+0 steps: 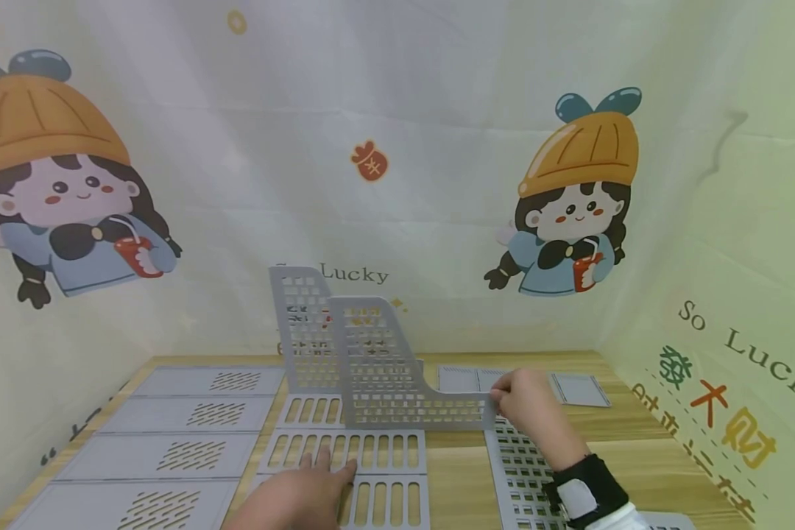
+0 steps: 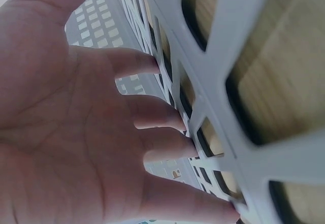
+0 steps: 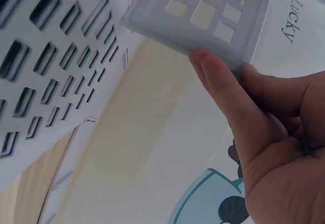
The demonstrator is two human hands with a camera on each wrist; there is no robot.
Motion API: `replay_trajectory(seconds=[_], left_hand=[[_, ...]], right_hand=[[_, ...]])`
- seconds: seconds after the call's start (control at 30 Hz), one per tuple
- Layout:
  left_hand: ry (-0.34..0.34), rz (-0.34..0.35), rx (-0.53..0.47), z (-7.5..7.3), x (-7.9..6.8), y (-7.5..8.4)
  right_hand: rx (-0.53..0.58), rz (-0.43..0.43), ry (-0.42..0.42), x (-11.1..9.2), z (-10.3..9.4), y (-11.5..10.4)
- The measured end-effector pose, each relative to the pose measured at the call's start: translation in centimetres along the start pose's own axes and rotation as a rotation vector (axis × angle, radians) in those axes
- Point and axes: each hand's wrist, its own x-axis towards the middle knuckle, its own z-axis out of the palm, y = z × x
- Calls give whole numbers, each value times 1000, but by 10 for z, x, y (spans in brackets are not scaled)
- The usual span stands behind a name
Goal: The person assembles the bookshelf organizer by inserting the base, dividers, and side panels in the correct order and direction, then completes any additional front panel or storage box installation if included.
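On the left, a cartoon figure (image 1: 73, 184) in an orange hat is printed on the pale backdrop (image 1: 437, 66). Below it four grey panels (image 1: 122, 454) lie flat in a column on the wooden counter (image 1: 460, 471), each with a patch of slanted slits.

Next comes the left hand (image 1: 298, 497), gripping nothing: its fingers are spread and nearly straight, the fingertips touching the slotted base (image 1: 384, 475). That base lies flat on the counter, its long openings set in rows.

Two pierced side pieces stand upright here. The rear piece (image 1: 309, 386) is at the far left of the base; the front piece (image 1: 384, 375) stands nearer, partly overlapping it in the head view and running on to the right, high at its left end and stepping down to a low arm. Whether either is fitted into the base I cannot tell.

At the end of that low arm is the right hand (image 1: 523, 401) — grasping the front piece by its corner, between thumb and forefinger. Behind this hand lie more flat panels (image 1: 581, 389); below it, a grid panel (image 1: 503, 482) lies flat, partly hidden by the forearm. A black band (image 1: 592, 478) circles the right wrist. Farther right, the backdrop carries "So Lucky" and large coloured characters (image 1: 709, 401).
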Motion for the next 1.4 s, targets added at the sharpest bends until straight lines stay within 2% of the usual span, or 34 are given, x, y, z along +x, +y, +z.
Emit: replay_trajectory(seconds=[0.1,0.27,0.33,0.5,0.57,0.87,1.2,1.4], left_hand=[[-17,-11,-9,-7,-10,9],[-34,-19,-20,-24,-37,28],[-36,-22,-13,-24,-39,29],[-28,-29,-5,-16,-25,22],[-34,-35,-7,-16,-25,22],[-46,-43,-23,-38,-60,44],[-44,-45,-31,-37,-59,43],[-20,-24,-43,-40,-66,45]], right_hand=[[-1,0,17,-2,4,-4],[-2,-19,51,-5,13,-8],[7,-31,55,-7,18,-10],[4,-52,57,-10,27,-14],[-8,-61,59,-10,28,-16],[-12,-85,43,-10,32,-17],[-2,-91,53,-11,31,-18],[-25,-119,82,-13,33,-21]])
